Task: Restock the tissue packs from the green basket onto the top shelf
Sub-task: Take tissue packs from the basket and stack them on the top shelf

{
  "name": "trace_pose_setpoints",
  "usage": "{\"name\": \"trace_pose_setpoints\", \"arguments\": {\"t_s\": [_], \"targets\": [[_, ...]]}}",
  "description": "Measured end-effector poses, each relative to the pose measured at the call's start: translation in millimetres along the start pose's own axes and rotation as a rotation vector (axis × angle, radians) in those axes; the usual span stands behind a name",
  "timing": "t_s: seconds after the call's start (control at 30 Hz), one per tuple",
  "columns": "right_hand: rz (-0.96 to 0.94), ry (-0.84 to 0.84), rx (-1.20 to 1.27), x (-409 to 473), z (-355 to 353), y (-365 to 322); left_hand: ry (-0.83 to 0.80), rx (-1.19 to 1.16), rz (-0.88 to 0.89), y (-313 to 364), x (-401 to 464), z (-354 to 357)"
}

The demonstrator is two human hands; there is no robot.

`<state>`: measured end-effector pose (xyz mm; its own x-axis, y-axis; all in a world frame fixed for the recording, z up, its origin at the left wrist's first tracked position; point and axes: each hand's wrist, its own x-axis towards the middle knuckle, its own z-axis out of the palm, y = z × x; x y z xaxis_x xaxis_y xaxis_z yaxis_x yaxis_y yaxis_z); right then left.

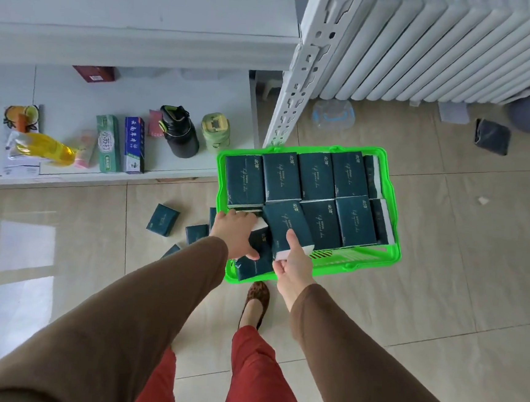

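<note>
The dark tissue packs (315,176) lie in rows inside the green basket (392,212) on the tiled floor (442,280). The right hand (294,267) grips one tilted pack (287,228) at its near end. The left hand (235,233) rests with fingers reaching into the basket's near left corner; whether it grasps anything I cannot tell. Some loose packs (162,219) lie on the floor beside the basket.

A floor of large glossy beige tiles (442,280) with thin dark grout lines fills the room, and a pale patch of daylight (25,253) reflects off it on the side left of the white perforated upright post (294,84). Left of that post run white shelf boards (139,7), the lower one carrying assorted boxes and bottles. Right of the post, a row of white panels (447,47) leans together on the floor, with a clear plastic container (333,114) at the post's foot.
</note>
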<state>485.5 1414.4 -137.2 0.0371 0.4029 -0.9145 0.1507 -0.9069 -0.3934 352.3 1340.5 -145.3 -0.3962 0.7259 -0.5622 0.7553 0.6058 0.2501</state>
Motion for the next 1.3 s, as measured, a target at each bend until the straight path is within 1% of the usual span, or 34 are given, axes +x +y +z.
{"name": "trace_pose_setpoints", "arguments": {"t_s": [0.1,0.17,0.27,0.33,0.47,0.63,0.7,0.77,0.83,0.9,0.97,1.1,1.3], "targets": [[-0.053,-0.035,0.045,-26,3,1,0.05,-0.305,-0.097,-24,-24,-20],[-0.091,-0.075,0.014,-58,15,2,0.108,-0.551,-0.149,-55,-50,-35],[-0.202,-0.215,-0.035,-116,51,16,0.187,-0.844,-0.233,-114,-106,-67],[-0.296,-0.321,-0.082,-157,84,34,0.251,-0.926,-0.278,-160,-154,-94],[-0.458,-0.527,-0.261,-245,161,77,0.415,-0.937,-0.29,-265,-258,-148],[-0.589,-0.762,-0.362,-333,263,124,0.634,-0.968,-0.346,-399,-379,-201],[-0.622,-0.823,-0.421,-362,303,135,0.693,-0.971,-0.375,-445,-412,-221],[-0.655,-0.846,-0.466,-386,345,143,0.74,-0.947,-0.406,-490,-434,-242],[-0.671,-0.853,-0.472,-404,386,148,0.798,-0.875,-0.446,-532,-448,-265],[-0.705,-0.862,-0.473,-418,429,151,0.827,-0.859,-0.477,-576,-453,-288],[-0.747,-0.874,-0.464,-429,473,151,0.853,-0.873,-0.468,-620,-452,-312],[-0.808,-0.906,-0.5,-448,568,147,0.911,-0.776,-0.484,-705,-436,-364],[-0.829,-0.929,-0.58,-466,712,146,0.938,-0.8,-0.542,-822,-408,-428]]}}
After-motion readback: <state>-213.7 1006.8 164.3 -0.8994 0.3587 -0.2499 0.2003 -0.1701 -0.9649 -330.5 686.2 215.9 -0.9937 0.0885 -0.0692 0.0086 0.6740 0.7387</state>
